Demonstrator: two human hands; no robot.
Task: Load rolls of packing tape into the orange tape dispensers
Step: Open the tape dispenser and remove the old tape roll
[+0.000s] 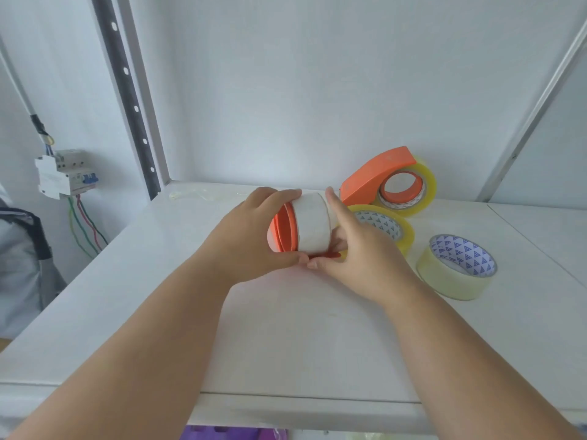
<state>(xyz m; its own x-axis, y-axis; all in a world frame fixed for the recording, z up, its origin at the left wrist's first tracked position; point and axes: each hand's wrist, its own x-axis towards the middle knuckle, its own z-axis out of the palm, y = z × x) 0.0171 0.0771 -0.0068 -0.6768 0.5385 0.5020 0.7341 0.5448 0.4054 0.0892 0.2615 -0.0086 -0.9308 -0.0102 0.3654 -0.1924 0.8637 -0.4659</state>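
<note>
Progress looks partial: one orange plastic tape dispenser (378, 176) at the back of the white shelf (127, 281) already carries a clear roll. Left hand (251, 236) grips a second orange dispenser (282, 230) while right hand (359, 249) curls around the whitish tape roll (313, 222) seated against it, apparently mid-fitting. Two clear, yellowish tape rolls (390, 227) (457, 268) lie loose just right.

Utility workroom: white shelf (127, 296), wall-mounted circuit breaker (65, 174).
</note>
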